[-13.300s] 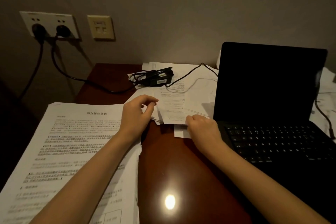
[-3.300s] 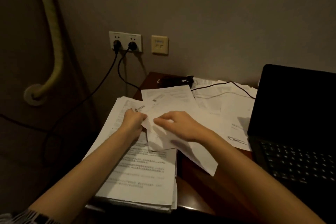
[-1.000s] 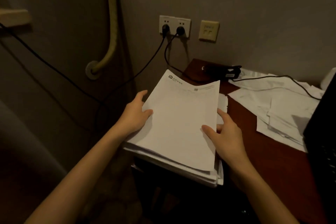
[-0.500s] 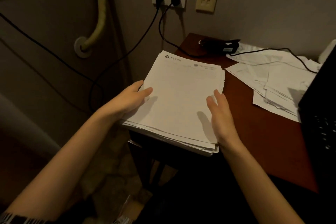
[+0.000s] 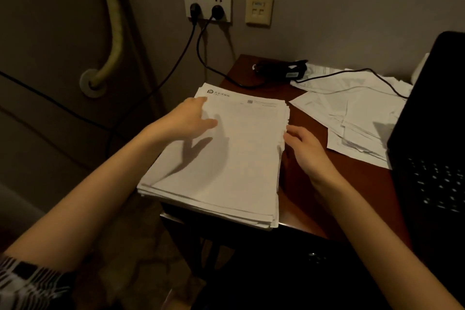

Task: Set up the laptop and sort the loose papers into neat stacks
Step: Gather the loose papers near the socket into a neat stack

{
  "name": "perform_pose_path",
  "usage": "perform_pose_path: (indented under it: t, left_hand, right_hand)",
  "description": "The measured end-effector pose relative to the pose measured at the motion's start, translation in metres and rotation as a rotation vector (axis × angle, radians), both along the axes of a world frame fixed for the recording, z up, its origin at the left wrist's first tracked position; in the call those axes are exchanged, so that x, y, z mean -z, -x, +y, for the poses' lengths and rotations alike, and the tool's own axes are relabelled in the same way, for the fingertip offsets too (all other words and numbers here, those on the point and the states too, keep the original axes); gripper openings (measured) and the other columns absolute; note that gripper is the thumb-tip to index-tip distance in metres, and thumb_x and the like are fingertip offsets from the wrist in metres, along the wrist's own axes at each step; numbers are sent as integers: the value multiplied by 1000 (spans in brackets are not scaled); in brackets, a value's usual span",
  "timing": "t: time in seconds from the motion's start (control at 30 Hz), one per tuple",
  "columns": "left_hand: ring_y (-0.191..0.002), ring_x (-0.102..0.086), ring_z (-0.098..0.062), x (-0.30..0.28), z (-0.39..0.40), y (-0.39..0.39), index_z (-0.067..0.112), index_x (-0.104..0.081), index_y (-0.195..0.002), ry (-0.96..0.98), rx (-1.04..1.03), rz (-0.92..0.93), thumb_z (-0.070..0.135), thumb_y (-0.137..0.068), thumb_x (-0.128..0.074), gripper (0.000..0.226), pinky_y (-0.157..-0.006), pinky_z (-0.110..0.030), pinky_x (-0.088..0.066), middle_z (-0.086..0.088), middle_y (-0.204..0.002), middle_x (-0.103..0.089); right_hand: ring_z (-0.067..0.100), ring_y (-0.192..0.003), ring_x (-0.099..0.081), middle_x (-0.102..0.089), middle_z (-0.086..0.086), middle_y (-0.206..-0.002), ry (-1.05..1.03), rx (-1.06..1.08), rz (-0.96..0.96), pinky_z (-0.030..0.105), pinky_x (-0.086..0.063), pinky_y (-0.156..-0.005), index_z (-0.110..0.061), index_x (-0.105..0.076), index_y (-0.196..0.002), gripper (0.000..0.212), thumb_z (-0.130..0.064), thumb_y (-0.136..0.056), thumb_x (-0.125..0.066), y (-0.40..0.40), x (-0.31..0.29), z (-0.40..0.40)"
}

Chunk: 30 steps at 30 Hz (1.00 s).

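A thick stack of white papers (image 5: 221,158) is being kept on the left end of the dark reddish desk (image 5: 334,184), with its near left corner overhanging the desk's edge. The top sheet is seen to be mostly blank, a small logo and a line of print being carried at its far left corner and a small code mark further along the top. The sheet edges along the right side and near end are being shown slightly stepped, not flush.

The stack is being touched at its far left edge by the left hand (image 5: 191,121), fingers extended and relaxed, thumb lying over the top sheet. The right hand (image 5: 305,146) is being held just beside the stack's right edge, fingers loosely straight; contact cannot be told. Nothing is being gripped by either hand.

Loose papers (image 5: 352,118) are being left spread further right, overlapping untidily, near the open laptop (image 5: 432,148), whose screen is dark. A black power adapter (image 5: 281,69) is lying at the desk's far edge, its cable being trailed across the loose papers.
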<state>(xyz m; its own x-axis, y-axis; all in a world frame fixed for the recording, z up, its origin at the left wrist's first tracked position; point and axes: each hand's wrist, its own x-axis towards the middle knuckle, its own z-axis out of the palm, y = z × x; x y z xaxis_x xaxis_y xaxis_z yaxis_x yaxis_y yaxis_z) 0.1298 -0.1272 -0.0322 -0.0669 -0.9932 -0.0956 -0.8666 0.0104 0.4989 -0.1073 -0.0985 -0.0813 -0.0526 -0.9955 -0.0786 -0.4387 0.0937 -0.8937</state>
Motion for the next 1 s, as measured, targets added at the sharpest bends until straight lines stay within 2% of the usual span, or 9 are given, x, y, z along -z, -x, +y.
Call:
perform_pose_path:
  t: [0.13,0.27,0.37,0.47,0.57,0.73,0.87,0.93,1.0]
  left_hand:
    - [-141,-25,-28,5,-42,59,13,-22,-150,46,216,-204,43,-91,-57,75,-113,-40,-25,-10,-155,-24]
    - [-145,-15,-29,15,-85,114,16,-12,-152,75,310,-289,67,-80,-56,98,-118,-49,-12,-9,-159,-16]
    - [-146,-13,-30,24,-106,140,18,-7,-153,72,307,-281,73,-73,-58,109,-117,-53,-5,-8,-159,-14]
    - [-143,-21,-32,35,-114,156,16,-11,-152,55,281,-282,61,-78,-65,102,-117,-51,-9,-12,-155,-23]
    - [-137,-33,-31,41,-116,164,14,-22,-149,103,216,-225,35,-85,-65,79,-114,-46,-28,-12,-150,-35]
    - [-126,-45,-27,43,-120,171,16,-34,-144,130,219,-176,17,-87,-62,63,-100,-39,-45,-9,-141,-45]
    - [-121,-49,-25,46,-125,176,16,-42,-138,195,204,-88,28,-90,-61,53,-97,-40,-46,-7,-135,-50]
    - [-119,-51,-23,52,-121,179,18,-47,-135,275,196,9,32,-91,-59,48,-97,-40,-46,-5,-131,-54]
    - [-120,-50,-20,61,-115,180,18,-48,-135,362,179,138,30,-91,-60,47,-99,-36,-45,-3,-131,-54]
  right_hand:
    - [21,-129,-43,-41,5,-145,68,32,219,32,-37,-103,-16,-37,-142,50,-21,-95,-53,32,-2,-23]
    - [31,-131,-35,-35,16,-143,108,88,794,38,-33,-106,-8,-27,-144,64,-14,-88,-56,70,-2,-47]
    - [38,-133,-27,-29,25,-143,-26,124,1025,45,-27,-111,-7,-23,-144,66,-27,-89,-55,88,1,-54]
    - [40,-134,-27,-30,28,-144,-87,154,1108,46,-25,-112,-7,-22,-144,64,-37,-93,-48,96,3,-50]
    - [38,-130,-35,-37,25,-140,-39,175,1149,43,-28,-107,-7,-25,-142,60,-42,-96,-42,100,10,-44]
    - [31,-121,-43,-46,18,-130,26,169,1162,35,-41,-94,-8,-29,-139,59,-4,-86,-57,97,9,-46]
    - [25,-86,-61,-65,12,-90,220,166,1223,30,-47,-67,-5,-65,-91,26,2,-67,-74,96,10,-60]
    - [22,-46,-56,-57,7,-51,255,173,1194,22,-36,-38,-7,-59,-51,39,7,-28,-87,95,11,-63]
    - [21,-32,-47,-48,5,-39,290,177,1094,17,-17,-34,-9,-51,-40,46,12,-16,-84,100,16,-66]
